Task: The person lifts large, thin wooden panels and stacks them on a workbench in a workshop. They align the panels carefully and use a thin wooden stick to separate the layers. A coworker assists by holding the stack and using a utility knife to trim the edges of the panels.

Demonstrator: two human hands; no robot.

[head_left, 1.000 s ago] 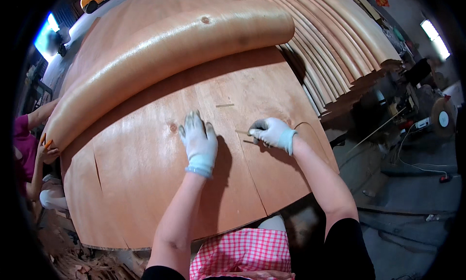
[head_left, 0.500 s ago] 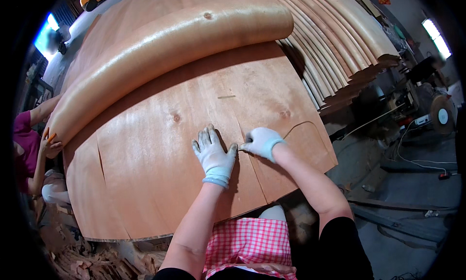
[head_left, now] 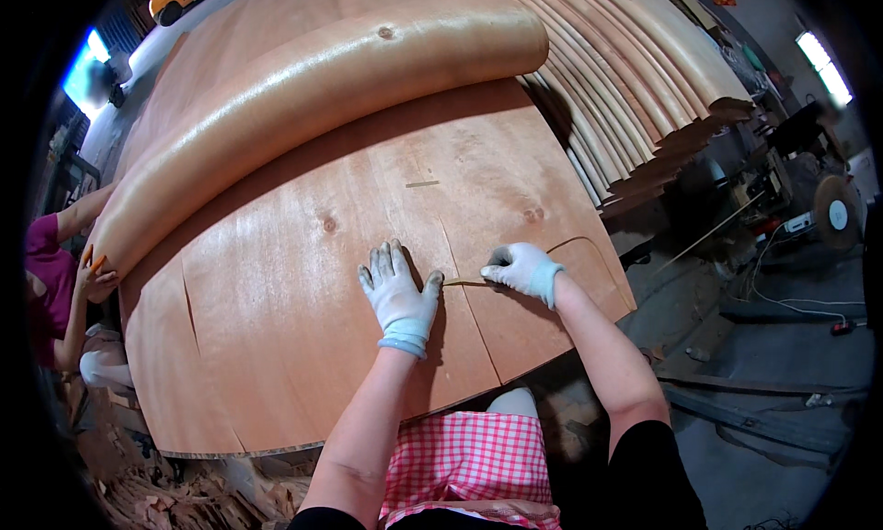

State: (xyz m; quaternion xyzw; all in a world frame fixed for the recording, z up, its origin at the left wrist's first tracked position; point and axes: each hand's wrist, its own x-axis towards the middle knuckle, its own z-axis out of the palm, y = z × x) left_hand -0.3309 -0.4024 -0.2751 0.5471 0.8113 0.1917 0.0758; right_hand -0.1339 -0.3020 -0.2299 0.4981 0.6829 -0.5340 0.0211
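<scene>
The left hand [head_left: 397, 300] rests on the wood sheet [head_left: 276, 346]; the right hand [head_left: 521, 271] pinches a strip [head_left: 466, 282].

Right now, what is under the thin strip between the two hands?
Wood sheet, with a dark split line that shows on both sides of the thin strip. The bit directly beneath the strip is covered.

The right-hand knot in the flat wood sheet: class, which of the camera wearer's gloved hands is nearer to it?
Right. The right hand is just below the knot in the picture; the left hand lies farther off, below and to its left.
</scene>
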